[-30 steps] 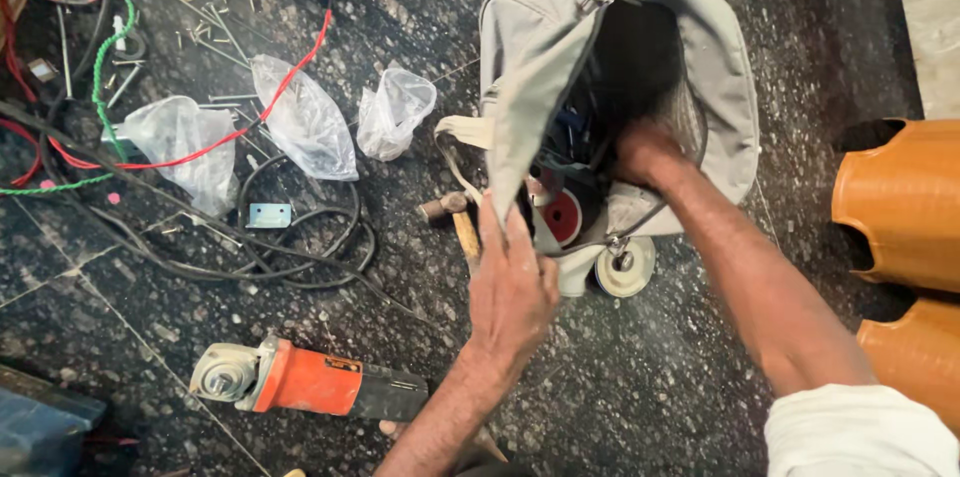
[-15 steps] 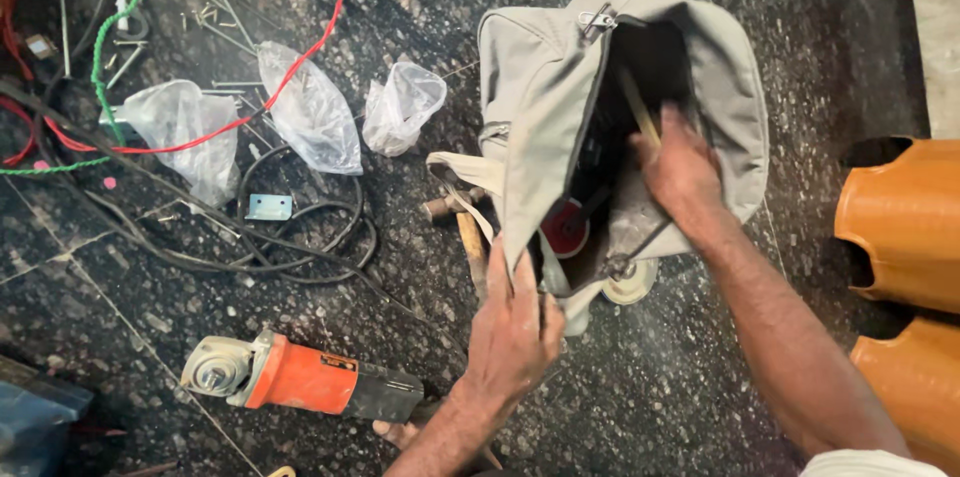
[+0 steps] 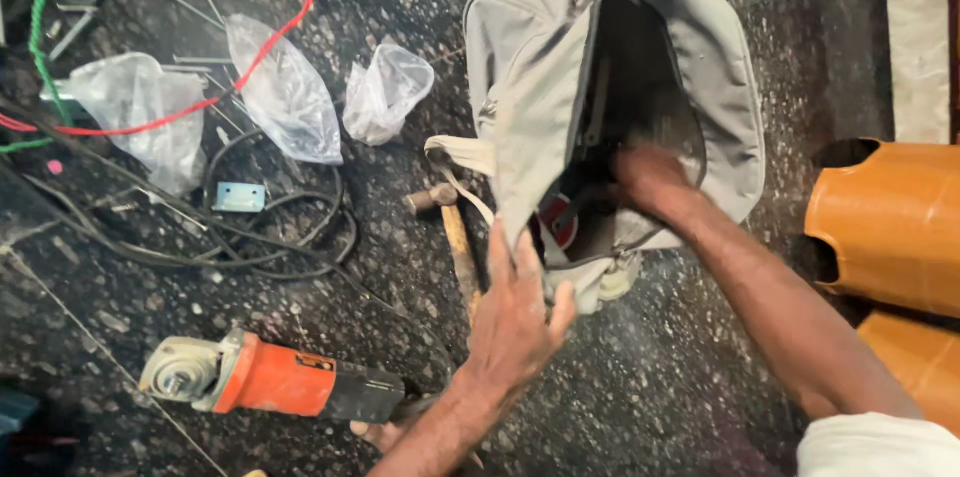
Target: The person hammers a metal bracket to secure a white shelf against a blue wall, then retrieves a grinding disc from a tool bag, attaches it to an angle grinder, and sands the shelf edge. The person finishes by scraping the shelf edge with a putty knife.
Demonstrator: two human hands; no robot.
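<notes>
An open grey fabric bag [image 3: 530,87] lies on the dark speckled floor. My right hand [image 3: 650,182] reaches into its mouth and is blurred; what it holds is hidden. My left hand [image 3: 515,322] is spread flat, fingers apart, its fingertips at the bag's lower front edge. A red round object [image 3: 560,220] shows inside the opening. A hammer [image 3: 455,237] with a wooden handle lies partly under the bag and my left hand.
An orange angle grinder [image 3: 270,377] lies at the lower left. Three clear plastic bags [image 3: 285,92], a coiled black cable [image 3: 290,247], a red wire [image 3: 270,47] and a small metal bracket [image 3: 240,197] lie to the left. Orange curved shells [image 3: 890,227] stand at the right.
My right hand has gone deeper and lower into the bag. My left hand has slid right, closer to the bag's lower edge. The view has shifted slightly.
</notes>
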